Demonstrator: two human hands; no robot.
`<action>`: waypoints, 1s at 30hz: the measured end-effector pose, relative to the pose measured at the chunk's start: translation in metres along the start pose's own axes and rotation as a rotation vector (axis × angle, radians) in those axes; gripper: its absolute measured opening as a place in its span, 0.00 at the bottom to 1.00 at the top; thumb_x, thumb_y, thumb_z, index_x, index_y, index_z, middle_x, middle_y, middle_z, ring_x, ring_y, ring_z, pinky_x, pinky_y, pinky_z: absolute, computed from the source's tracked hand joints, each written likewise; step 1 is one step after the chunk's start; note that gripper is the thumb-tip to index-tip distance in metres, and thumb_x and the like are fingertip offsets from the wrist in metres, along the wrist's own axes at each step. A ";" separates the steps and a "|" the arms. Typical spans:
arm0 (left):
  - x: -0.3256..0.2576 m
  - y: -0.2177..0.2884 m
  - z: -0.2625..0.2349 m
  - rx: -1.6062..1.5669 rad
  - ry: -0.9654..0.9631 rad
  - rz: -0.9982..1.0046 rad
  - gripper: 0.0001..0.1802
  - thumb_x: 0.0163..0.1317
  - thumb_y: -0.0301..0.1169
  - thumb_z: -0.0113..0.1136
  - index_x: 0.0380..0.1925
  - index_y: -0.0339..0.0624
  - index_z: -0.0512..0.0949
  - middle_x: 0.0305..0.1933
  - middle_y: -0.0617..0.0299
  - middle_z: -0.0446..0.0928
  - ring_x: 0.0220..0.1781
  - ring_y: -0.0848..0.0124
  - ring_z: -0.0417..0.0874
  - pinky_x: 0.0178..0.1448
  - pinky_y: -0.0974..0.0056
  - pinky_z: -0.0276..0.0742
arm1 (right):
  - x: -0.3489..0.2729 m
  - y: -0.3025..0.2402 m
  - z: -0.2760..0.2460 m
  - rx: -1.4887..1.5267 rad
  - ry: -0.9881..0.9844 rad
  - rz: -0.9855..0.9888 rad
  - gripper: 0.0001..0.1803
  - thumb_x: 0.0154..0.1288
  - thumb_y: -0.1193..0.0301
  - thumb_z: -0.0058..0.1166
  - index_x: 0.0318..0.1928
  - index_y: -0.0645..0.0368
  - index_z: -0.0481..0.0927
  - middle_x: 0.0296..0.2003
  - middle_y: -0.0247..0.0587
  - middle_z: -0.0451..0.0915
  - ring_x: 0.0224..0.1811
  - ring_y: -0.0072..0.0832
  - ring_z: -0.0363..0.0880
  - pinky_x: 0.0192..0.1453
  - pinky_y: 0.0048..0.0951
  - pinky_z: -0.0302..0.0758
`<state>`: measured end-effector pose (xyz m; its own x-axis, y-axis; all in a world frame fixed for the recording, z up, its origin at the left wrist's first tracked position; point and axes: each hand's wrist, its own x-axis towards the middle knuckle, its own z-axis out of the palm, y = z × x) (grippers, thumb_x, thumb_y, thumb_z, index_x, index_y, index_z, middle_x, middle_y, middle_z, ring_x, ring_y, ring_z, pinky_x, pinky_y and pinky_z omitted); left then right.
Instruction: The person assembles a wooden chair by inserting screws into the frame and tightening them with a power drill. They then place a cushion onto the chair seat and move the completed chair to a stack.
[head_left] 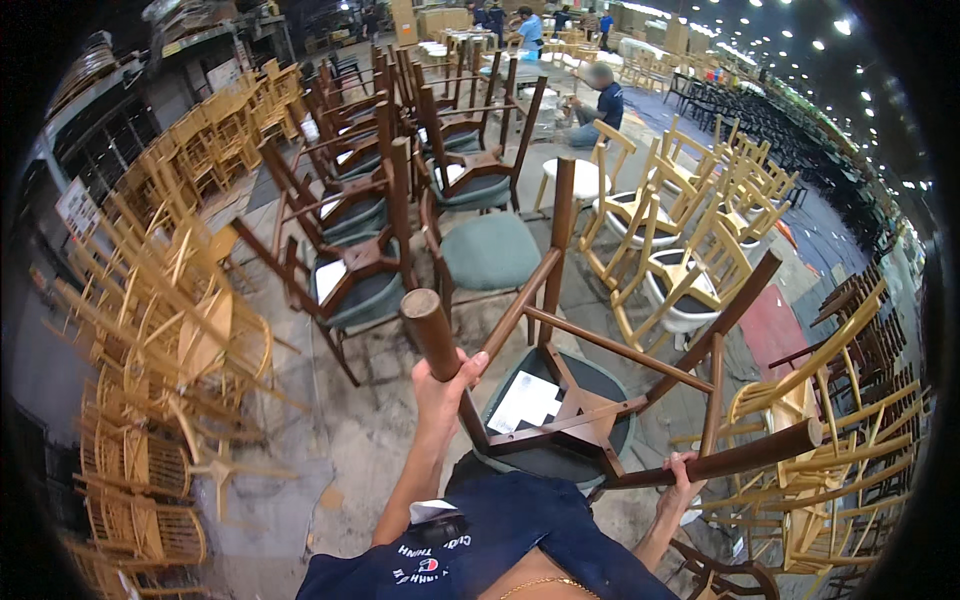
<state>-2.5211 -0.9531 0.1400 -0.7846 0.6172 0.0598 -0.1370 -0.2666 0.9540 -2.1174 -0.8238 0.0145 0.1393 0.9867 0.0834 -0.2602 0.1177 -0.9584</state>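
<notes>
I hold a dark brown wooden chair [582,412] upside down in front of me, its legs pointing up and the dark underside of its grey-green seat showing. A white paper sheet [526,402] lies on that underside beside the wooden cross brace. My left hand [440,390] is wrapped round the near left leg, close to where a rail joins it. Round the near right leg, below its thick end, closes my right hand [682,484]. Beyond the held chair stands an upright chair with a green padded seat [490,250]. Whether the held chair touches anything beneath is hidden.
Rows of stacked dark chairs [355,215] with upturned legs stand ahead to the left. Pale wooden chairs with white seats [690,290] are ahead right. Light wooden chairs [140,450] crowd the left, and more chairs [830,450] the right. A person [603,105] crouches farther off.
</notes>
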 end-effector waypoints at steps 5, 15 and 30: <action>0.172 0.022 -0.001 0.183 -0.164 0.075 0.11 0.61 0.27 0.76 0.36 0.40 0.80 0.30 0.61 0.83 0.32 0.68 0.88 0.44 0.63 0.81 | 0.099 0.036 0.129 -0.070 0.029 -0.024 0.13 0.61 0.77 0.72 0.38 0.58 0.77 0.31 0.35 0.76 0.31 0.27 0.78 0.45 0.35 0.80; 0.421 -0.002 0.032 -0.034 0.267 0.337 0.10 0.66 0.26 0.72 0.31 0.40 0.77 0.21 0.62 0.76 0.22 0.71 0.78 0.32 0.64 0.78 | 0.345 0.120 0.397 0.114 -0.141 0.059 0.24 0.61 0.75 0.74 0.54 0.64 0.77 0.37 0.36 0.78 0.34 0.29 0.84 0.39 0.32 0.84; 0.594 -0.151 0.048 0.336 0.532 0.178 0.09 0.69 0.23 0.68 0.41 0.41 0.75 0.41 0.60 0.79 0.48 0.68 0.83 0.64 0.58 0.79 | 0.604 0.275 0.689 -0.340 -0.827 0.241 0.09 0.69 0.75 0.70 0.48 0.60 0.86 0.50 0.37 0.87 0.56 0.27 0.83 0.69 0.35 0.75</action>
<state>-2.9377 -0.5106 0.0456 -0.9819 0.1111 0.1535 0.1509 -0.0319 0.9880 -2.7634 -0.1185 -0.0106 -0.6424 0.7616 -0.0856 0.1190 -0.0112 -0.9928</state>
